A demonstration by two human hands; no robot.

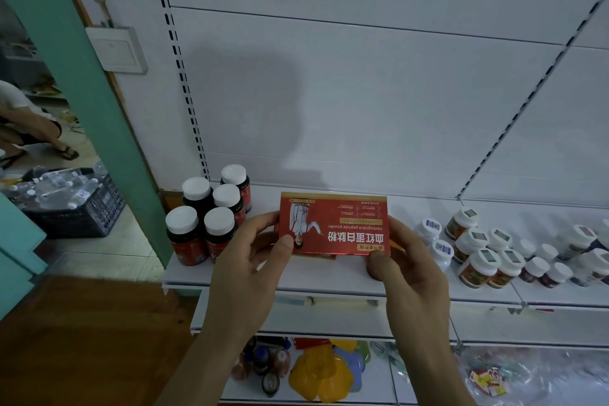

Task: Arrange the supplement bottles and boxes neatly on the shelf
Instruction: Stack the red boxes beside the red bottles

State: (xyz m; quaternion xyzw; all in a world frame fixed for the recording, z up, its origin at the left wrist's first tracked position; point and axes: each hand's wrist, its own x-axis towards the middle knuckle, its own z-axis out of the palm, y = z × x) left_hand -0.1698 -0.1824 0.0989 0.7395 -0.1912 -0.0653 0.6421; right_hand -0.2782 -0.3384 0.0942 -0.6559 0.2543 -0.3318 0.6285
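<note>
Two grips on one red box

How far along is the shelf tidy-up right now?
Partly done. The five dark bottles already stand in a tight cluster at the shelf's left end. In hand: the red box, print upside down, held by the left hand and right hand over the shelf's middle. Left: setting it down and straightening the looser white-capped jars to the right.

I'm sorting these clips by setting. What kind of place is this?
Probably a small pharmacy or health-product shop. White slotted retail shelving carries rows of white-capped dark supplement bottles and labelled jars, and both hands hold a red box printed "Hemoglobin peptide powder".
</note>
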